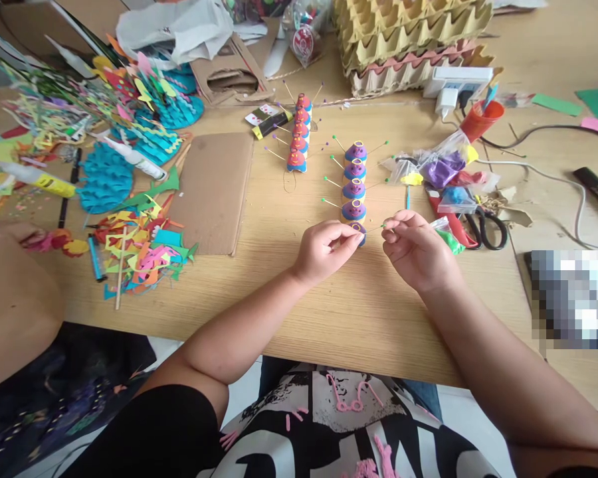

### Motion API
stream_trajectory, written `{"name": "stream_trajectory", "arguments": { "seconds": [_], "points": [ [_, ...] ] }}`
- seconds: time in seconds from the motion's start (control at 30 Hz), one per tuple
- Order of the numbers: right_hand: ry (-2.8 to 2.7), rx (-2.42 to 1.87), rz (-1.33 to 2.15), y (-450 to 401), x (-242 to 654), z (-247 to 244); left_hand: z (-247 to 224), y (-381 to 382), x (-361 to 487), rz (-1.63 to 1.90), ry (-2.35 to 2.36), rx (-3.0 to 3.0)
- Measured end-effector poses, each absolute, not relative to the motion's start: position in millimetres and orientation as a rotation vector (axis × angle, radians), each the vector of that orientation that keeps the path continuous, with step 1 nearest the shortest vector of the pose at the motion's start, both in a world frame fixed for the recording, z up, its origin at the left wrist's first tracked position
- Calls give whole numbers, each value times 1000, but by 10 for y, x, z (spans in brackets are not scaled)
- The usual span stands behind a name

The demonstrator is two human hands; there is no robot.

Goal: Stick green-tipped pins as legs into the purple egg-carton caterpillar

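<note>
A row of purple and blue egg-carton bumps (355,192) with small faces and yellow rings stands in front of me, thin green-tipped sticks poking from its sides. My left hand (327,251) is pinched at the nearest bump and partly covers it; what its fingertips grip is hidden. Just to the right, my right hand (419,253) pinches a thin stick (376,228) near its green tip. This stick runs toward the left fingertips and the front bump. Farther back stands a similar red and blue egg-carton row (297,159) with purple-tipped sticks.
Brown cardboard (212,192) and paper scraps (149,255) lie left, near another person's hand (10,239). Scissors (488,229), bagged clay (446,166) and an orange cup (481,121) are at right. Egg trays (413,40) are stacked behind, beside a power strip (461,81).
</note>
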State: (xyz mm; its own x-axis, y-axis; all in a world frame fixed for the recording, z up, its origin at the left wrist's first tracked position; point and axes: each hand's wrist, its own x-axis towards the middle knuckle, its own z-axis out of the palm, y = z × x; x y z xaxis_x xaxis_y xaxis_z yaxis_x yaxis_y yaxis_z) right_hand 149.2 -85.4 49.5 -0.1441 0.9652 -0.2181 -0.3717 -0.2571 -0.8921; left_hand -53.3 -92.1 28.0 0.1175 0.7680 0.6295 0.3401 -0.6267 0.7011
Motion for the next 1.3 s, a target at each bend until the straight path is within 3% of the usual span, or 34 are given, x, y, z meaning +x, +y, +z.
{"name": "stream_trajectory", "arguments": {
  "seconds": [0.4, 1.3],
  "points": [
    [-867, -1034, 1730, -858, 1471, 543, 273, -918, -537, 1527, 1056, 2028],
    [-1220, -1065, 1355, -904, 1487, 460, 279, -921, -539, 1492, 1059, 2073]
  ]
}}
